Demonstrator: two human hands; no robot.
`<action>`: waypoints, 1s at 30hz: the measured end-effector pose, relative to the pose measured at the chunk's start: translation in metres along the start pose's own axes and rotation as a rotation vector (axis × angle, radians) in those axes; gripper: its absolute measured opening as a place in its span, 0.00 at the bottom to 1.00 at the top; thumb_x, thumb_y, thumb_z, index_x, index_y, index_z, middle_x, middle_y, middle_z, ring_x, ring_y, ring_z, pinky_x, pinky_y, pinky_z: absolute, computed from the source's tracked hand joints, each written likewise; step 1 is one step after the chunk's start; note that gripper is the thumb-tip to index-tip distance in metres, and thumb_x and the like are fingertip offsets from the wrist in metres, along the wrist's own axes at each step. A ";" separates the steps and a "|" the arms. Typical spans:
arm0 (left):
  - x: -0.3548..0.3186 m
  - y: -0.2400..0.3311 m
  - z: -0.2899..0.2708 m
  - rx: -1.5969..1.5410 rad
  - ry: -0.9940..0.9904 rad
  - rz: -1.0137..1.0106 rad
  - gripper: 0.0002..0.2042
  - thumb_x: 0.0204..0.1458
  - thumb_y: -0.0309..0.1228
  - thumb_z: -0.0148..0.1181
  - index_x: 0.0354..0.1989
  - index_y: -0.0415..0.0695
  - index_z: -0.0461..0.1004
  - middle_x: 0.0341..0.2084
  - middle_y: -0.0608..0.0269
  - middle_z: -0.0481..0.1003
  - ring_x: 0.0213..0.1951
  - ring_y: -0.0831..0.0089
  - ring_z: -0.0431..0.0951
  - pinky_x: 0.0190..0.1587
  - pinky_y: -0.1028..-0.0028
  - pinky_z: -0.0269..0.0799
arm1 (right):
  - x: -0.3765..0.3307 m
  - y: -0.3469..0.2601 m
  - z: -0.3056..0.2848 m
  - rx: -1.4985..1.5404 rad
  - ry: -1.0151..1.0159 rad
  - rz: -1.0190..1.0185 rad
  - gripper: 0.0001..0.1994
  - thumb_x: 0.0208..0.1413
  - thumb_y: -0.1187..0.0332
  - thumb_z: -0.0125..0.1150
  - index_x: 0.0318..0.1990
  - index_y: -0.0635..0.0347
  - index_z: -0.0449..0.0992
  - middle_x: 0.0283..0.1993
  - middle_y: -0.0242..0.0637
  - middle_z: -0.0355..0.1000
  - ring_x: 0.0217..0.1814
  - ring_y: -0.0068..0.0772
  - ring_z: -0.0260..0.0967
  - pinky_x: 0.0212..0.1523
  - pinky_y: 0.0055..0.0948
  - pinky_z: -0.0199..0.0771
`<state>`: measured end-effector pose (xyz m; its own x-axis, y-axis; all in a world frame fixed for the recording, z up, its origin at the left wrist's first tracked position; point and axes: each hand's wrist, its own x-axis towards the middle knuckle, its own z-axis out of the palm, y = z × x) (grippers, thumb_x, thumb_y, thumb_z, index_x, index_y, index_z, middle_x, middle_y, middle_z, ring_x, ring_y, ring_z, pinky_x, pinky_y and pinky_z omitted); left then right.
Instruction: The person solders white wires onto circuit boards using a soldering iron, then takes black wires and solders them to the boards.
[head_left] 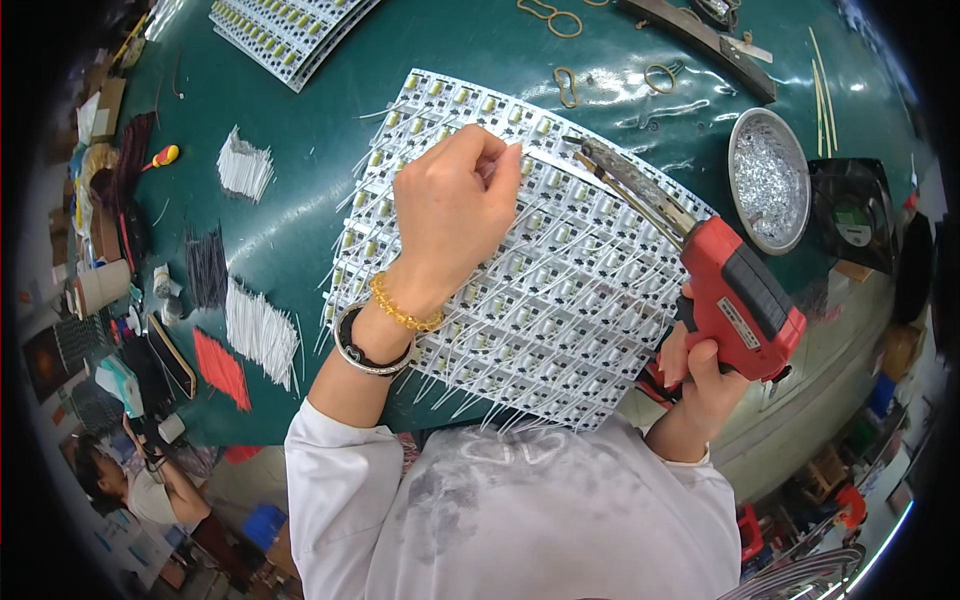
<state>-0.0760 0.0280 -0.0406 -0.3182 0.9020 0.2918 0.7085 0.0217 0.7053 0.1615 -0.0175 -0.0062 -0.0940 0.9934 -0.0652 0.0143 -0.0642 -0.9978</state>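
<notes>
While the left hand point(452, 205) is pinching a wire on the panel point(560, 300), the right hand point(700, 375) is gripping the soldering gun point(735, 290).

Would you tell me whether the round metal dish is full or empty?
Partly full: the dish holds a layer of shiny silvery bits below its rim.

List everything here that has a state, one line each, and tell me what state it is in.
left hand: fingers pinched, resting on the board panel.
right hand: gripping the soldering gun.
soldering gun: held, tip over the panel.
board panel: flat on the green table, white wires sticking out.
metal dish: holds silvery scraps.
white wire bundle: lying loose.
</notes>
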 end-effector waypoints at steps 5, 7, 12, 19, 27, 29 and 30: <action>0.006 0.010 -0.011 0.119 0.126 0.223 0.05 0.47 0.26 0.62 0.24 0.38 0.75 0.16 0.64 0.75 0.16 0.84 0.71 0.18 0.82 0.63 | -0.007 0.003 -0.012 0.041 0.070 -0.015 0.32 0.54 0.54 0.58 0.50 0.81 0.59 0.12 0.33 0.60 0.09 0.20 0.54 0.13 0.19 0.55; 0.005 0.019 -0.013 -0.143 -0.052 -0.034 0.04 0.48 0.25 0.61 0.25 0.38 0.76 0.15 0.64 0.75 0.14 0.83 0.71 0.17 0.83 0.64 | -0.008 0.003 -0.017 0.049 0.064 -0.028 0.32 0.54 0.54 0.58 0.50 0.81 0.59 0.12 0.33 0.60 0.09 0.20 0.54 0.13 0.19 0.55; 0.000 0.019 0.002 -0.139 -0.174 -0.102 0.05 0.49 0.27 0.61 0.25 0.39 0.75 0.14 0.65 0.75 0.14 0.83 0.71 0.16 0.83 0.63 | -0.010 0.005 -0.020 0.042 0.024 -0.049 0.32 0.55 0.54 0.57 0.50 0.81 0.59 0.12 0.33 0.60 0.09 0.21 0.54 0.13 0.20 0.56; -0.003 0.013 0.010 -0.052 -0.138 -0.053 0.08 0.49 0.29 0.59 0.21 0.41 0.71 0.09 0.62 0.70 0.12 0.66 0.70 0.15 0.72 0.60 | -0.010 0.004 -0.012 0.023 0.038 -0.017 0.36 0.54 0.49 0.55 0.52 0.81 0.57 0.12 0.33 0.60 0.09 0.20 0.55 0.14 0.21 0.57; -0.007 0.013 0.014 0.089 -0.056 0.077 0.09 0.48 0.29 0.59 0.20 0.43 0.67 0.09 0.63 0.69 0.10 0.68 0.69 0.13 0.72 0.59 | -0.006 0.007 -0.011 -0.016 -0.037 -0.030 0.35 0.54 0.47 0.54 0.48 0.79 0.61 0.11 0.32 0.60 0.09 0.21 0.55 0.12 0.20 0.56; -0.008 0.011 0.016 0.098 -0.050 0.099 0.08 0.48 0.29 0.59 0.20 0.43 0.67 0.09 0.64 0.69 0.10 0.68 0.69 0.13 0.72 0.59 | -0.005 0.009 -0.011 -0.010 -0.054 -0.024 0.32 0.54 0.48 0.54 0.47 0.78 0.62 0.11 0.32 0.60 0.08 0.21 0.55 0.11 0.21 0.56; -0.008 0.011 0.016 0.087 -0.053 0.098 0.08 0.48 0.28 0.59 0.20 0.43 0.67 0.09 0.64 0.69 0.10 0.68 0.69 0.13 0.72 0.59 | -0.005 0.010 -0.011 -0.012 -0.054 -0.021 0.32 0.54 0.48 0.54 0.47 0.78 0.62 0.11 0.32 0.60 0.08 0.21 0.55 0.11 0.21 0.56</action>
<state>-0.0553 0.0284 -0.0455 -0.2128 0.9231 0.3204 0.7875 -0.0321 0.6155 0.1733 -0.0219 -0.0154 -0.1477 0.9880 -0.0447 0.0238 -0.0416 -0.9988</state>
